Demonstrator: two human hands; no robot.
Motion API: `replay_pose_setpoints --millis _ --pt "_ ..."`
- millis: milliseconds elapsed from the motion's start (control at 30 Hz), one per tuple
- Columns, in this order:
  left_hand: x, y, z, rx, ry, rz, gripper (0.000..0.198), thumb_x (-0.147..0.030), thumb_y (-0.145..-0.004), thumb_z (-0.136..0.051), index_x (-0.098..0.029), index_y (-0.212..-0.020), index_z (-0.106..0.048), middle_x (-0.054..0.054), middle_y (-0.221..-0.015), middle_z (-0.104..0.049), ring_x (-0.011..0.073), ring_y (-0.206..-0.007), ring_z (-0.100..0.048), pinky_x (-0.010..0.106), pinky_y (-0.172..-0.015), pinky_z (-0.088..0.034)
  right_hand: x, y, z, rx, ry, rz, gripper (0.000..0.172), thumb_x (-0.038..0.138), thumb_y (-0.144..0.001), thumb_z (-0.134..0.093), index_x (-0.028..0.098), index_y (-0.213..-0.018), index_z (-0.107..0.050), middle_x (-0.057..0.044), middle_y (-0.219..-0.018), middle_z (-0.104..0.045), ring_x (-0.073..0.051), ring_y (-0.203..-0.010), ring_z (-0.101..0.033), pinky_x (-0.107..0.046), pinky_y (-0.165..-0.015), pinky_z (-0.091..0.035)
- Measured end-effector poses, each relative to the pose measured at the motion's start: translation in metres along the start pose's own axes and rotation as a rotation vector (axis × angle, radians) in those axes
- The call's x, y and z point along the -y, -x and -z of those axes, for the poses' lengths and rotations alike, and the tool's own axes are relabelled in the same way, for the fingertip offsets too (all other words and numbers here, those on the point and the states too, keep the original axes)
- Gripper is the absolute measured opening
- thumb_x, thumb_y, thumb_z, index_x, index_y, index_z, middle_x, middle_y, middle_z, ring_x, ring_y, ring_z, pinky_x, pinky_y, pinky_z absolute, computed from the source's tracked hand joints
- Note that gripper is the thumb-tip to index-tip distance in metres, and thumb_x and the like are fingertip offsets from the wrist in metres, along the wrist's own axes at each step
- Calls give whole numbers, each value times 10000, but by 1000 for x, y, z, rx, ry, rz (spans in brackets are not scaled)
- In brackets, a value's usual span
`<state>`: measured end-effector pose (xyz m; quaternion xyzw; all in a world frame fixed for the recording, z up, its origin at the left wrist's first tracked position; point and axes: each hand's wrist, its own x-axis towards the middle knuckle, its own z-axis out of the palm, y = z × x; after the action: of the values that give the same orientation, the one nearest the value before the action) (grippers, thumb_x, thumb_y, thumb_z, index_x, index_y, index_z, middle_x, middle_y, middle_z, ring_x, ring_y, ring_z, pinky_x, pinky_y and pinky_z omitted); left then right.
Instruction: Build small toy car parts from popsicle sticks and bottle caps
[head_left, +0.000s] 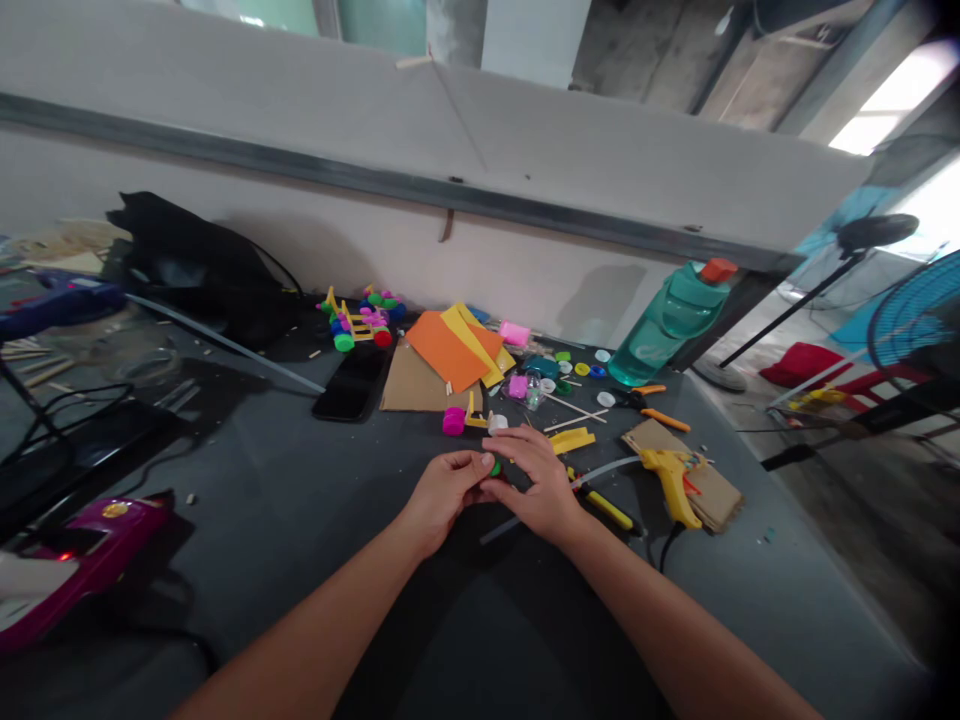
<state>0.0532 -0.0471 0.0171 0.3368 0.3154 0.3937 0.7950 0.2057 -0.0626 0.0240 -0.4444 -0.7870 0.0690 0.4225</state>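
A small green bottle cap [496, 467] sits between my two hands, partly covered by fingers. My left hand [444, 495] pinches it with thumb and fingertips. Curved around its other side is my right hand [536, 482], thumb and fingers meeting the cap close to the left fingertips. Just beyond the hands stands a little yellow frame [475, 414] with a pink cap [454, 421] and a white cap [497, 423] at its ends. Beside my right hand lie a yellow-and-black utility knife [609, 508] and a yellow strip [572, 440].
To the right, a yellow glue gun [670, 484] rests on cardboard [724, 495] near orange-handled pliers [664, 420] and a teal bottle [667, 325]. Orange sheets [446, 350], a phone [349, 385] and colourful wheeled models [358, 325] stand behind. A magenta device [105, 550] is at left.
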Motion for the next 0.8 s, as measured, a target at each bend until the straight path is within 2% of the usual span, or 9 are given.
replay_pose_setpoints --millis 233,400,633,800 --pt "-1 -1 -1 -15 9 17 327 -409 -719 -677 -94 -806 -663 38 -719 -614 107 -652 -572 281 -652 -515 -1 0 0 -24 -6 -1 204 257 -769 -656 265 -973 -650 -20 -976 -704 -223 -1034 -580 -467 -986 -355" --pt "1 -1 1 -7 6 5 292 -370 -681 -720 -90 -727 -649 6 -634 -568 89 -603 -546 281 -665 -513 -1 1 -1 -25 -17 -13 318 275 -729 -692 256 -1038 -619 -34 -1013 -689 -229 -1048 -568 -466 -987 -360" --pt "2 -1 0 -1 -1 1 295 -377 -701 -701 -94 -769 -655 28 -690 -600 109 -644 -569 286 -664 -512 -2 0 -1 -40 -7 -18 197 273 -752 -671 272 -946 -641 -14 -974 -701 -221 -1032 -578 -466 -984 -358" --pt "3 -1 0 -24 -11 -26 309 -397 -697 -698 -95 -706 -638 5 -622 -566 87 -579 -531 276 -639 -506 -1 1 0 -8 -17 -10 295 287 -740 -675 258 -1027 -613 -34 -1022 -685 -224 -1059 -562 -458 -991 -354"
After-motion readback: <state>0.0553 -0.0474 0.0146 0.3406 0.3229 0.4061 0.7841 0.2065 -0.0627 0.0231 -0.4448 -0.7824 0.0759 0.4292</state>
